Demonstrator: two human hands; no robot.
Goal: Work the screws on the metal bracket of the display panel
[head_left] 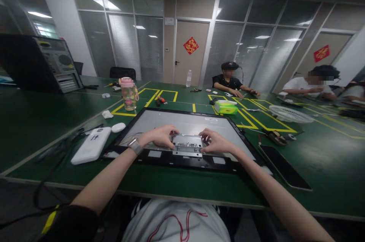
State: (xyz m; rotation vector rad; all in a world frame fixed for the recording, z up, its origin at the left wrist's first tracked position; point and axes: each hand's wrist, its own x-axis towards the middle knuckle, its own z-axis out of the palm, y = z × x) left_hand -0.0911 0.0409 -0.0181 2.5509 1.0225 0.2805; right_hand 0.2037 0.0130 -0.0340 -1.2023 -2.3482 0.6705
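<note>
Close in, both hands working at one spot: left hand (159,137) curling over the left end of a small metal plate (188,145), fingers closed onto its edge; right hand (215,142) pinching the right end likewise, fingertips bent down onto it. Plate lying between the two hands, resting on the back of a flat display panel (159,120) set face down on the green tabletop (34,120). Wristwatch (135,145) showing just behind the left hand.

Judging by looks: plate thin, stiff, light, with sharp stamped edges and connector cut-outs, best taken by its two short ends as now. Panel beneath looking wide, thin and fragile, likely flexing if lifted by one corner; safer supporting by the black frame on opposite sides, keeping pressure off the grey middle.

Just left of the left hand, lying flat: a white case (91,144) and a small white mouse-like object (118,127). Right of the right hand, a dark slab (285,167) lying near the panel's corner.

Farther out beyond the hands: a pink-lidded bottle (129,93), a green tissue pack (226,107), a white fan grille (291,114). Far left, a computer case (42,63) lying on its side. Across the tabletop, other people sitting and working.
</note>
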